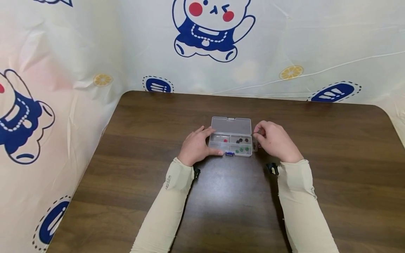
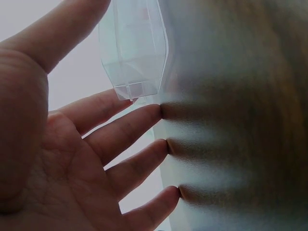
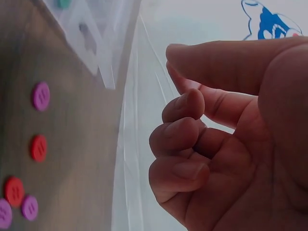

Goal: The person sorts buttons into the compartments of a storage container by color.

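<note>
A clear plastic box (image 1: 218,144) lies on the table with its lid (image 1: 231,125) folded open to the back. My left hand (image 1: 197,144) holds it at the left side, thumb at the front edge and index finger near the hinge. A red button (image 1: 225,140) sits in the back left compartment, several black buttons (image 1: 241,140) in the back right, green buttons (image 1: 242,149) in the front right. Just right of the box, my right hand (image 1: 274,140) has thumb and index fingertips together, other fingers curled. I cannot tell whether a button is between those tips.
Loose purple buttons (image 3: 41,96) and red buttons (image 3: 39,147) lie on the brown table (image 1: 227,203) beside the box, mostly hidden under my right hand in the head view. A hanging tab (image 3: 87,41) juts from the box's right end. Printed sheeting (image 1: 126,42) borders the table.
</note>
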`<state>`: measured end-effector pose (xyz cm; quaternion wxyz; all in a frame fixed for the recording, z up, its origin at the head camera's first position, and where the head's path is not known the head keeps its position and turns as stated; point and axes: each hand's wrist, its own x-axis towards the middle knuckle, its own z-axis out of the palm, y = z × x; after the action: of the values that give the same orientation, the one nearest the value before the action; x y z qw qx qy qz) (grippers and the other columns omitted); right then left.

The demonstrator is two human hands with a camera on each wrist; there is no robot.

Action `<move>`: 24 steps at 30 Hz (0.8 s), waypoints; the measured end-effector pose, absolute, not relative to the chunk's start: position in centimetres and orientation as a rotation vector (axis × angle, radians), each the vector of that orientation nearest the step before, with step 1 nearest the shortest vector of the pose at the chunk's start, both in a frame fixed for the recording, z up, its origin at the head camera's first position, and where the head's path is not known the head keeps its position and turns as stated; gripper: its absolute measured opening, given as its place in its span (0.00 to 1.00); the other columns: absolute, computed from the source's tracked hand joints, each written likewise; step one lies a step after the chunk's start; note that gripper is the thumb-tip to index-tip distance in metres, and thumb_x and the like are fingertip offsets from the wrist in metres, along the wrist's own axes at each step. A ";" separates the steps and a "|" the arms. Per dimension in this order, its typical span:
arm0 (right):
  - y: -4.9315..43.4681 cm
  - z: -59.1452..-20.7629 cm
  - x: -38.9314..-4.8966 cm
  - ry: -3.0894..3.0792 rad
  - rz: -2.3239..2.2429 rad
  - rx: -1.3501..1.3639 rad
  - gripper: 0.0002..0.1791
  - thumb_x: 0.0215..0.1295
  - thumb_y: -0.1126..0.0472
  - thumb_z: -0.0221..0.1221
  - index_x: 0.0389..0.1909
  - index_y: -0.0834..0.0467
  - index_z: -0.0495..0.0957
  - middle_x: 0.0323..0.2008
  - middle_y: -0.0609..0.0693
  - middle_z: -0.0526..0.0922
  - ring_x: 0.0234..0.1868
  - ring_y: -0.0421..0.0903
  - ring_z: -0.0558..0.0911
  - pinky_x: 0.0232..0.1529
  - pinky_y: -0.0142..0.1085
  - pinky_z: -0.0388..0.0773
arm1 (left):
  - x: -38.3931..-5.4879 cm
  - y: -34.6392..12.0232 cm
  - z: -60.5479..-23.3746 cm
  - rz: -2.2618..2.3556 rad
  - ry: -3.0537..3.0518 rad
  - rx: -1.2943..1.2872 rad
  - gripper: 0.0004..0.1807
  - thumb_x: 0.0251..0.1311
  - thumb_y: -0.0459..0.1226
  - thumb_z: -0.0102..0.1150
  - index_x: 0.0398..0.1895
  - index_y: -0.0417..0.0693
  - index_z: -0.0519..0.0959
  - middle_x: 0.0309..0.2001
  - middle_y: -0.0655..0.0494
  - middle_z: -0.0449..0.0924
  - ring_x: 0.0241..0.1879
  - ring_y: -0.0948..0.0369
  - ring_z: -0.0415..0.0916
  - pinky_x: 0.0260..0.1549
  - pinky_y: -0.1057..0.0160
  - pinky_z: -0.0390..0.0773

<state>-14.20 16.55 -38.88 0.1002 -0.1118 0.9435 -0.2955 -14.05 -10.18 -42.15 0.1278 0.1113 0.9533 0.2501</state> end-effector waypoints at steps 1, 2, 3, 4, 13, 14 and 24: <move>16.8 -38.8 -14.2 2.790 -0.875 -0.327 0.07 0.73 0.64 0.58 0.46 0.64 0.77 0.34 0.57 0.76 0.33 0.53 0.74 0.33 0.43 0.73 | -14.1 -10.2 -42.2 0.726 2.775 0.325 0.49 0.46 0.59 0.77 0.72 0.52 0.71 0.72 0.54 0.67 0.77 0.52 0.53 0.73 0.44 0.54; 17.0 -38.7 -14.2 2.791 -0.876 -0.322 0.07 0.73 0.64 0.58 0.46 0.64 0.77 0.34 0.58 0.76 0.33 0.53 0.74 0.33 0.43 0.73 | -14.1 -10.2 -42.1 0.727 2.776 0.326 0.49 0.45 0.59 0.77 0.72 0.52 0.71 0.72 0.54 0.67 0.77 0.52 0.53 0.73 0.44 0.54; 17.2 -38.6 -14.3 2.789 -0.878 -0.317 0.07 0.73 0.64 0.58 0.46 0.64 0.77 0.33 0.57 0.76 0.32 0.53 0.74 0.32 0.43 0.73 | -14.1 -10.2 -42.1 0.728 2.778 0.328 0.49 0.45 0.59 0.77 0.72 0.52 0.71 0.72 0.53 0.67 0.76 0.52 0.53 0.73 0.44 0.54; 17.3 -38.6 -14.3 2.783 -0.883 -0.311 0.08 0.73 0.63 0.58 0.46 0.63 0.77 0.33 0.57 0.76 0.31 0.52 0.74 0.30 0.42 0.73 | -14.2 -10.3 -42.1 0.727 2.783 0.331 0.49 0.45 0.59 0.77 0.72 0.52 0.71 0.72 0.53 0.67 0.76 0.52 0.54 0.73 0.44 0.55; 18.7 -38.7 -14.5 2.722 -0.862 -0.273 0.08 0.72 0.63 0.59 0.47 0.63 0.77 0.32 0.57 0.77 0.27 0.50 0.75 0.28 0.39 0.75 | -14.2 -10.2 -42.1 0.722 2.795 0.355 0.49 0.45 0.58 0.78 0.71 0.51 0.73 0.71 0.53 0.69 0.76 0.51 0.55 0.72 0.43 0.56; 18.8 -38.7 -14.5 2.716 -0.859 -0.271 0.09 0.72 0.63 0.59 0.47 0.63 0.77 0.32 0.57 0.77 0.28 0.50 0.75 0.29 0.39 0.75 | -14.2 -10.2 -42.1 0.721 2.794 0.353 0.49 0.45 0.58 0.78 0.71 0.51 0.73 0.71 0.53 0.69 0.76 0.51 0.55 0.72 0.43 0.56; 19.7 -39.2 -14.6 2.703 -0.749 -0.244 0.08 0.70 0.64 0.60 0.43 0.64 0.76 0.28 0.54 0.77 0.27 0.48 0.76 0.36 0.44 0.74 | -14.2 -10.1 -42.2 0.722 2.782 0.347 0.49 0.45 0.59 0.77 0.71 0.52 0.72 0.72 0.53 0.68 0.76 0.51 0.55 0.72 0.44 0.56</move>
<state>-14.58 19.73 -39.24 0.1623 -0.0854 0.9473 -0.2627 -14.19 -10.06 -42.23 0.1230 0.1191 0.9536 0.2477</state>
